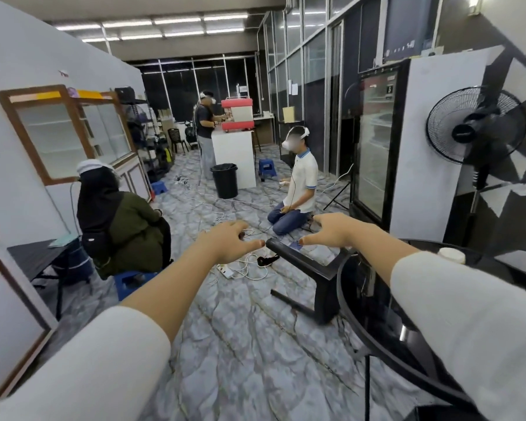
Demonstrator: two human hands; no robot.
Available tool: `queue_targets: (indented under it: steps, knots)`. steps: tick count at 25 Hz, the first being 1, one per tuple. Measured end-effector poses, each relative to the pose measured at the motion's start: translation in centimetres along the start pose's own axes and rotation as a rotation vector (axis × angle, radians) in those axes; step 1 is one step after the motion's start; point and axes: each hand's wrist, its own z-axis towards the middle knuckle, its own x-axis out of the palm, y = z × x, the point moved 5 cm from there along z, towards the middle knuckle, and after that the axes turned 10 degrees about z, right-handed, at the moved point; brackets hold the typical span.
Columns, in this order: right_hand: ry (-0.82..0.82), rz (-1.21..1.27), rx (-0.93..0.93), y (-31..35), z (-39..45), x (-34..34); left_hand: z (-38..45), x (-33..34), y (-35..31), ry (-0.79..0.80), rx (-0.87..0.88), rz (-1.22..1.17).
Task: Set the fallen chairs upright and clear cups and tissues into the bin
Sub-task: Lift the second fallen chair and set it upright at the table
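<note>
Both arms reached forward into the middle of the frame, white sleeves pushed up the forearms. The left hand was spread with fingers relaxed and held nothing, its thumb tip just beside the raised end of the fallen chair. The right hand was likewise spread, fingers extended, hovering above the same chair, its thumb pointing left toward the other hand; whether it touched the chair could not be told.

The black chair lay tipped on the marbled floor at centre right, legs pointing out, partly tucked against the round black glass table at the lower right. On that table's far edge stood a small white cup; its contents were not visible.

Farther back, in the centre of the frame, a black bin with a dark liner stood beside a white counter; nothing could be seen inside it. A white power strip and tangled cables lay on the floor just beyond the left hand. A glass-door fridge and a standing fan occupied the right side.
</note>
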Motion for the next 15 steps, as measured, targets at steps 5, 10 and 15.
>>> queue_targets:
  steps: [5,10,15]
  knots:
    - [0.003,-0.062,0.003,-1.1,9.7,-1.7,10.3,-0.3,2.3,-0.016,0.019,0.013]
    - [-0.015,-0.1,0.052,-2.4,18.0,-1.4,19.4,1.7,5.0,-0.027,0.067,0.028]
    - [-0.065,-0.042,0.142,-3.5,28.0,-1.3,31.9,2.8,8.3,0.016,0.174,0.073]
